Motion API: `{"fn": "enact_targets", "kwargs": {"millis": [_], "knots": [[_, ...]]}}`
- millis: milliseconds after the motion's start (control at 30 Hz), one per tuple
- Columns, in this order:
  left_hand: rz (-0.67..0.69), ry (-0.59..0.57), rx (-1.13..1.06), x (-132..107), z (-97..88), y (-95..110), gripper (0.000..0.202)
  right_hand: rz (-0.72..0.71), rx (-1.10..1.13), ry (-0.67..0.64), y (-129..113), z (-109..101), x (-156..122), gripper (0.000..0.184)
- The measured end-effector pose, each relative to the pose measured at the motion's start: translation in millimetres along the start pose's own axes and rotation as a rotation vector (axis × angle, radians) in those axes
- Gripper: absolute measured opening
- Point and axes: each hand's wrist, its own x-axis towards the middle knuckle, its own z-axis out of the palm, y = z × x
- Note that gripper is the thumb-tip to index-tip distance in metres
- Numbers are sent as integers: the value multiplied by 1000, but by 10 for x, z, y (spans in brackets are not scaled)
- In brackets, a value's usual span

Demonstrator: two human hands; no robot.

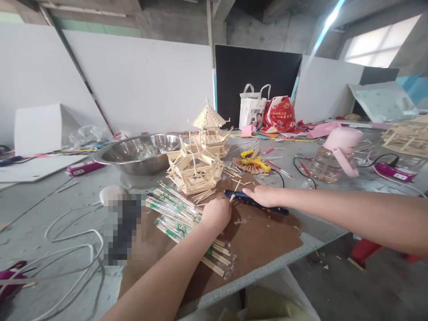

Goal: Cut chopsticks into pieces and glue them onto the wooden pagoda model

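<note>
My left hand is closed around a thin wooden stick, which points up and away from it. A long dark blue hand tool is in my right hand, its far end meeting the stick near my left fingers; the tool's exact kind is unclear. Just beyond my left hand stands an open lattice frame of wooden sticks. Behind that rises a small stick pavilion with a pointed roof. Wrapped disposable chopsticks lie beside and under my left forearm.
Brown board covers the table's front edge. A steel basin stands left, a pink-lidded bottle right. A yellow glue gun lies behind my right hand, its cord running right. White cable loops at left; bags stand behind.
</note>
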Motion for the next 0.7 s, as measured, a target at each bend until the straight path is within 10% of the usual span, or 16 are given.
{"fn": "enact_targets", "kwargs": {"millis": [700], "knots": [[-47, 21, -7, 15, -19, 14, 29, 70, 23, 72, 90, 219, -4, 81]]}}
